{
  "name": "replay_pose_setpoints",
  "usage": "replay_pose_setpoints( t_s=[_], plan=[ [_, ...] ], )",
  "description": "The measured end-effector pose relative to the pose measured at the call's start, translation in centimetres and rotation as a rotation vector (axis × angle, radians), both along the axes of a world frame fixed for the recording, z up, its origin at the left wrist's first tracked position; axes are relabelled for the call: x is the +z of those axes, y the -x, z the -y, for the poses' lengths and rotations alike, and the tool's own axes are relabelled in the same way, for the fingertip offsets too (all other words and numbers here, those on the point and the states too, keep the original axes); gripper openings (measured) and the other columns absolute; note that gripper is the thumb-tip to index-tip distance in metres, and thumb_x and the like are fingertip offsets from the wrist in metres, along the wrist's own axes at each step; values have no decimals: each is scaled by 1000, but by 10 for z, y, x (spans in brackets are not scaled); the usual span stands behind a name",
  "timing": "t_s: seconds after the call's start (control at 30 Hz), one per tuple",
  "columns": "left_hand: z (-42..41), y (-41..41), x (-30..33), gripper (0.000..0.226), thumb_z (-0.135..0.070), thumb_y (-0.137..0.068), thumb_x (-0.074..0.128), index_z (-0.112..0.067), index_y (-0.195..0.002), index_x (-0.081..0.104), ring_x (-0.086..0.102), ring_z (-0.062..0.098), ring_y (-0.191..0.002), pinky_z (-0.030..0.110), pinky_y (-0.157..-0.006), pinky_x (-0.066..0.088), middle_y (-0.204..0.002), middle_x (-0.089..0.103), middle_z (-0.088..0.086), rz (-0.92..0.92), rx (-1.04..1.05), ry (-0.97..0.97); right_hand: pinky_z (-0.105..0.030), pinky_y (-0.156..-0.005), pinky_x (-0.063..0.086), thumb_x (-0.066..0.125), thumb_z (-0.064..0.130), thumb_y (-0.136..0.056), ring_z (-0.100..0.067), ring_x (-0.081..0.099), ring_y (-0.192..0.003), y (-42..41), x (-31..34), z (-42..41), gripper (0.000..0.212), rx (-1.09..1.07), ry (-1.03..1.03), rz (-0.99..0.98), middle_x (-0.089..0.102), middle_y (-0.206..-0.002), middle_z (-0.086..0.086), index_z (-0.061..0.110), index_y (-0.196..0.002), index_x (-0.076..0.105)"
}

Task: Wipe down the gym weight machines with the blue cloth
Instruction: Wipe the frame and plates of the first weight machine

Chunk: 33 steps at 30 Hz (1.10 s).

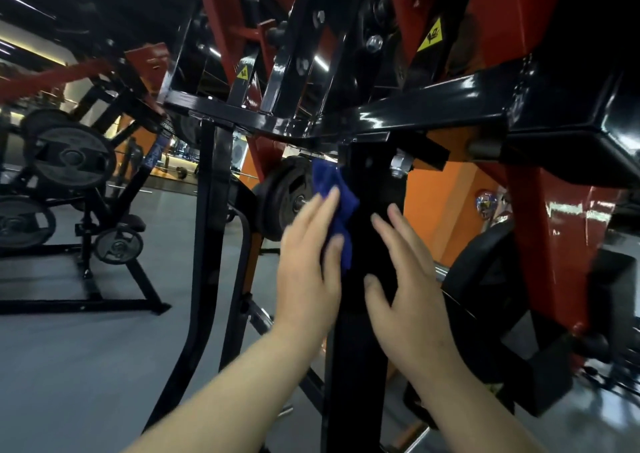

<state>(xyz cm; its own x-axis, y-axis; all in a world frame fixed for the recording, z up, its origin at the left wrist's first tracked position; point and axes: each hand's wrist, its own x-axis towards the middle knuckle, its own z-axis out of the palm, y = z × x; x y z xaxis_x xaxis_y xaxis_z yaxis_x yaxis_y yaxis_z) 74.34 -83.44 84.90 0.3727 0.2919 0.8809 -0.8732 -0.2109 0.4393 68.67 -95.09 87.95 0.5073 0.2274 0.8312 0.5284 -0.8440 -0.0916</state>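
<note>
A black upright post (367,182) of a black-and-red weight machine stands right in front of me. My left hand (308,262) presses a crumpled blue cloth (334,196) against the post's left face, fingers stretched flat over the cloth. My right hand (405,279) rests on the post's right side, fingers spread and thumb wrapped toward the front, holding nothing else. Part of the cloth is hidden behind my left fingers.
A black crossbeam (433,106) and red arms (540,227) hang overhead and to the right. A loaded weight plate (280,199) sits just left of the post. Another plate-loaded machine (72,161) stands at far left on grey floor (104,348). An orange wall (436,203) lies behind.
</note>
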Motion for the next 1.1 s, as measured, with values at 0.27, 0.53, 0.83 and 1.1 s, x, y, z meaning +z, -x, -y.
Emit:
replay_pose_setpoints(
  t_s=[0.27,0.53,0.83,1.1],
  plan=[
    [-14,-1,21,56,-3,-98,49,-21,-149,34,24,4,-143,22,-118,21,-154,34,-3,28,-6,-80,-4,-110,15,47,-10,-93,8,15,-144,2,-16,15,66,-11,-53,-14,22,-158,21,25,-149,38],
    [23,20,-116,65,-2,-94,57,-42,-141,38,31,-5,-139,19,-114,28,-146,36,-31,-187,-117,-22,-8,-115,5,47,-12,-92,-2,0,-149,-4,-53,23,75,-75,58,-31,7,-163,14,22,-155,24],
    [35,31,-173,64,3,-92,59,-38,-138,42,33,-5,-138,21,-113,30,-147,41,-17,-369,-198,-51,-18,-120,10,50,-13,-90,-11,11,-150,7,-129,35,73,-192,141,-91,14,-163,8,16,-153,30],
    [34,21,-177,57,6,-90,60,-19,-139,47,35,2,-139,18,-113,28,-145,44,-7,-265,-137,-69,-19,-119,14,53,-12,-90,-15,13,-150,16,-172,49,69,-200,108,-191,15,-163,4,12,-152,32]
  ],
)
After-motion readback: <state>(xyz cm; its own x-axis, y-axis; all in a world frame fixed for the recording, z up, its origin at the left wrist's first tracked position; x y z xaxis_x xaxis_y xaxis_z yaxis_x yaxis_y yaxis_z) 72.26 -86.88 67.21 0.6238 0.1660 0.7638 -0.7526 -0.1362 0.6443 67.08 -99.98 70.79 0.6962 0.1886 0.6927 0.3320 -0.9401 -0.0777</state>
